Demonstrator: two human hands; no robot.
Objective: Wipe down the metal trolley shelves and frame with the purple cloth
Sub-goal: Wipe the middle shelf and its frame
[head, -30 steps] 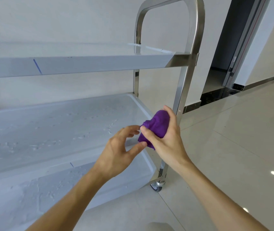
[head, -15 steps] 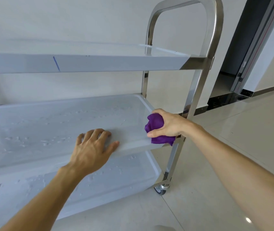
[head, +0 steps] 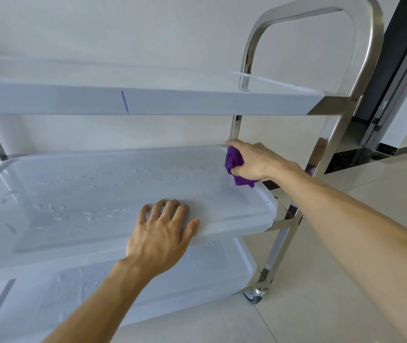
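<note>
The right hand (head: 254, 160) grips the bunched cloth (head: 234, 167) at the middle shelf's (head: 123, 184) far right corner; the left hand (head: 159, 233), fingers flat, braces its front edge. Pushing hard could roll the trolley (head: 331, 70) on its wheel (head: 255, 294).
</note>
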